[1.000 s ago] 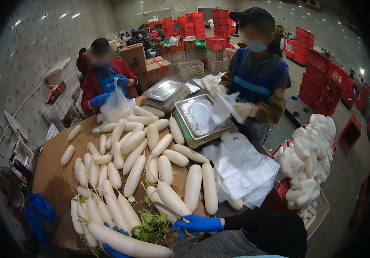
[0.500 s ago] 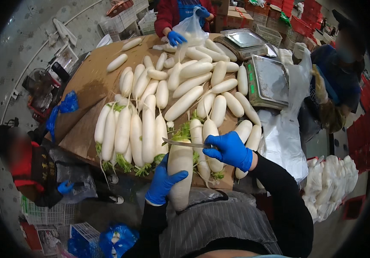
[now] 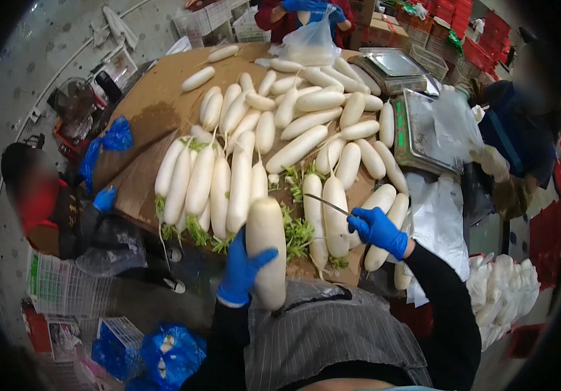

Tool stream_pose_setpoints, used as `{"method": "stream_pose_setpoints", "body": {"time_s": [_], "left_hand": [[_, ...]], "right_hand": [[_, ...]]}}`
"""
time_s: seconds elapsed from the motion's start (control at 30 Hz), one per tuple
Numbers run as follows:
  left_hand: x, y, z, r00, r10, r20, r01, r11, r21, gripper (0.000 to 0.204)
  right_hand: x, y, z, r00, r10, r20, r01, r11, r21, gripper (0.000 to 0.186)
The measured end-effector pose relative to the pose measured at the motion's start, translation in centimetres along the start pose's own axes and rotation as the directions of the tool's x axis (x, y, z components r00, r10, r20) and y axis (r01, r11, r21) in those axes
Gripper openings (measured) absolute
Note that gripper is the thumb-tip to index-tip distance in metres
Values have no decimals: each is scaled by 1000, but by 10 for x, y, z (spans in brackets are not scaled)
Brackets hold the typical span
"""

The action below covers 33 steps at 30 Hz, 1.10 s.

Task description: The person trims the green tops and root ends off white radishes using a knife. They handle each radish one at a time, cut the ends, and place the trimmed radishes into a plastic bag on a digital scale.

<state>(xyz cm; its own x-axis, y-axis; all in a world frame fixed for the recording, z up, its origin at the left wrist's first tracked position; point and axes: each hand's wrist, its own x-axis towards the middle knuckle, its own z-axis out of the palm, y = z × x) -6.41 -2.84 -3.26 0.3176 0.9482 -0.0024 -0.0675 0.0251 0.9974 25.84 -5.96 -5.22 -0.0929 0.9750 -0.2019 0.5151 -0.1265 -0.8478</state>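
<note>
My blue-gloved left hand (image 3: 243,272) grips a large white radish (image 3: 266,253) upright at the table's near edge, its upper end without greens. My blue-gloved right hand (image 3: 379,231) holds a knife (image 3: 325,202) raised to the right of that radish, its long blade pointing up-left over other radishes. Behind the held radish, cut green leaves (image 3: 295,236) lie on the cardboard-covered table (image 3: 138,101). To the left, a row of white radishes (image 3: 199,182) still bears leafy ends, and many more radishes (image 3: 313,101) are heaped farther back.
Two scales (image 3: 424,133) (image 3: 391,62) and plastic bags (image 3: 433,234) are at the right. Bagged radishes (image 3: 499,293) sit lower right. Co-workers stand at back (image 3: 274,19), right (image 3: 515,140) and left (image 3: 46,215). Crates (image 3: 72,287) and blue bags (image 3: 173,352) are at lower left.
The knife has moved off the held radish's top, rightward, and that end's greens are gone from it. The view has also tilted down since a second ago.
</note>
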Motion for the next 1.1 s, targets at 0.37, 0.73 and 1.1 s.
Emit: {"method": "stream_pose_setpoints", "body": {"time_s": [0.37, 0.73, 1.1], "left_hand": [[54, -8, 35, 983, -161, -84, 11, 516, -857, 62], [79, 3, 28, 974, -40, -222, -152, 611, -777, 58], [79, -13, 17, 769, 337, -543, -400, 917, 2, 31]], "right_hand": [[-49, -24, 86, 976, -216, -33, 189, 763, 618, 80], [-67, -38, 47, 980, -162, 119, 83, 866, 492, 97], [-80, 47, 107, 922, -27, 386, -354, 341, 871, 60]]}}
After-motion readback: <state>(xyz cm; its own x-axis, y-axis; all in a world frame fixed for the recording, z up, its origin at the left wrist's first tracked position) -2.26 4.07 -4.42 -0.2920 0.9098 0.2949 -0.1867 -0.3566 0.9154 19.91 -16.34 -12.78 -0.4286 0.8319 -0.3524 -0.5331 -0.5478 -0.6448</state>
